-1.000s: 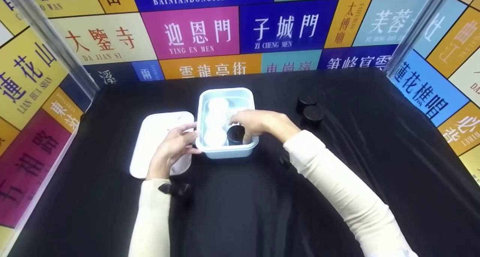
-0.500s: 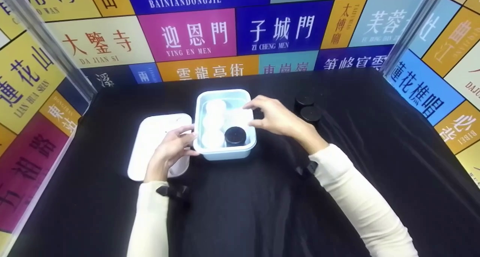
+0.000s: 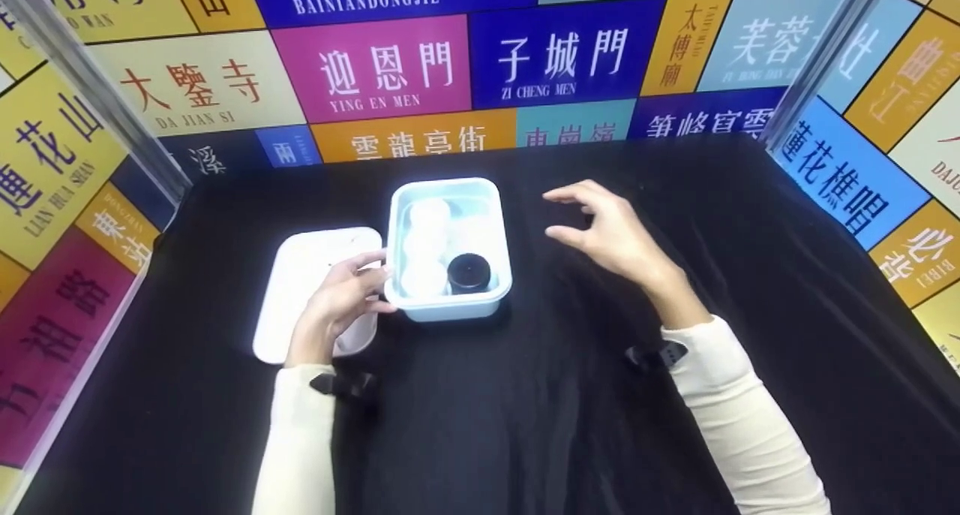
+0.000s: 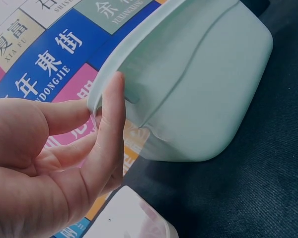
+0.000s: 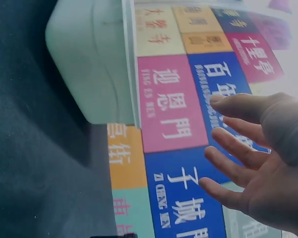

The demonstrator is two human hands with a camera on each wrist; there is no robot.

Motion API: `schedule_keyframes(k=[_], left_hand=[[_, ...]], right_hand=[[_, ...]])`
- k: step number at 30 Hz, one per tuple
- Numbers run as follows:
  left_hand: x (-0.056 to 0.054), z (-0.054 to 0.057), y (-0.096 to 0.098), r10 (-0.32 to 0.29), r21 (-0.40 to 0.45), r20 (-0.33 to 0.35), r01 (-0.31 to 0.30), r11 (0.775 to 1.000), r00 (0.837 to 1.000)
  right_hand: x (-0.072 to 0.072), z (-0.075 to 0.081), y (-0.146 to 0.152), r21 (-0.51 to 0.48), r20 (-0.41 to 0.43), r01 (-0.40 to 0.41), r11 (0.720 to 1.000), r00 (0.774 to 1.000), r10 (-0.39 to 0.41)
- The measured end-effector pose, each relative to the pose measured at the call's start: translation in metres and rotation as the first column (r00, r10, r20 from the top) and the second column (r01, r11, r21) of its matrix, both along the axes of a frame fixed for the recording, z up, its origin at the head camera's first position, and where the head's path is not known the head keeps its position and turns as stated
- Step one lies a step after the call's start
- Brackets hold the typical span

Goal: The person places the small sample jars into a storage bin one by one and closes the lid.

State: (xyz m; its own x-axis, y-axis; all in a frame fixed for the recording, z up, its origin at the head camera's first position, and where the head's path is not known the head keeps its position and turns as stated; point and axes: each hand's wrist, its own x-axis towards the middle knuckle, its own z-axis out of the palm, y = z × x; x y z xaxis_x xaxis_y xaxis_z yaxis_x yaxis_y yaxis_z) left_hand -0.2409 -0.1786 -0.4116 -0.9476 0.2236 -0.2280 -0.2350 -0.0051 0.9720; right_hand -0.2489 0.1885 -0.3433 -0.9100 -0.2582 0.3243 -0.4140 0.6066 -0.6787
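Inside tub [image 3: 451, 312] — black cylinder [image 3: 469, 272] (head view only)

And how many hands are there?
2. The left hand grips the left side of the pale blue box; the right hand is to the box's right, holding nothing.

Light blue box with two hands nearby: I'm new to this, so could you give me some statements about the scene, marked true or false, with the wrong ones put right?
1. The left hand is at the rim of the light blue box. True.
2. Both hands touch the box. False: the right hand is apart from it, holding nothing.
3. A black round thing is inside the box. True.
4. The box is covered. False: it is open, and a white lid-shaped piece lies to its left.
5. The cloth under the box is black. True.
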Motion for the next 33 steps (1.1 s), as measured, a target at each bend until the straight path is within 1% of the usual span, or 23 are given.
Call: schedule_keyframes(k=[5, 8, 16, 19, 24, 29, 33], left_hand=[[0.001, -0.001, 0.0, 0.007, -0.01, 0.008, -0.007, 1.0, 1.0], [0.001, -0.001, 0.0, 0.007, -0.016, 0.01, -0.007, 1.0, 1.0], [0.001, 0.0, 0.0, 0.003, 0.008, -0.001, -0.003, 1.0, 1.0], [0.002, 0.0, 0.0, 0.007, 0.004, -0.002, -0.007, 1.0, 1.0], [0.002, -0.002, 0.0, 0.01, -0.001, 0.005, -0.01, 1.0, 1.0], [0.002, -0.002, 0.0, 0.011, 0.001, 0.003, -0.011, 1.0, 1.0], [0.001, 0.0, 0.0, 0.011, 0.005, 0.003, -0.011, 1.0, 1.0]], right_hand=[[-0.001, -0.006, 0.019, -0.08, -0.025, 0.049, 0.996, 0.998, -0.051], [-0.002, -0.011, 0.03, -0.114, -0.023, 0.074, 0.991, 0.997, -0.077], [-0.008, -0.016, 0.06, -0.169, 0.029, 0.142, 0.975, 0.99, -0.14], [-0.012, -0.023, 0.069, -0.169, 0.045, 0.169, 0.971, 0.986, -0.163], [-0.022, -0.042, 0.079, -0.154, 0.07, 0.21, 0.965, 0.977, -0.201], [-0.029, -0.058, 0.085, -0.146, 0.116, 0.225, 0.963, 0.971, -0.21], [-0.032, -0.065, 0.089, -0.134, 0.148, 0.229, 0.964, 0.967, -0.209]])
